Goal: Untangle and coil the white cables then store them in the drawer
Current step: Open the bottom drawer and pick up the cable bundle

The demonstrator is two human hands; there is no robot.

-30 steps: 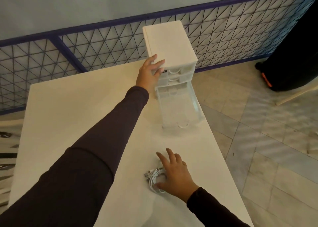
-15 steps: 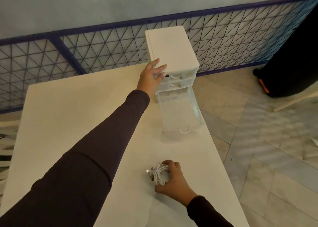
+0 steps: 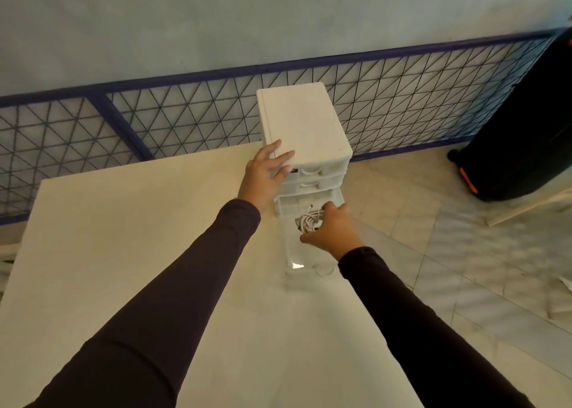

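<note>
The left hand [image 3: 265,175] presses nearly straight, spread fingers on the front corner of the cabinet [image 3: 301,120], which stands at the table's [image 3: 123,237] 1 o'clock corner, probably to brace it against sliding. The bottom drawer [image 3: 305,273] stands pulled out toward 6 o'clock. The right hand [image 3: 335,231] curls thumb and fingers round the coiled cables [image 3: 309,220], at its 10 o'clock, inside the drawer's back half. Whether they touch its floor I cannot tell.

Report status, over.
Left hand rests on drawer unit. Right hand gripping coiled white cables at open bottom drawer. Nothing seen in the way.
</note>
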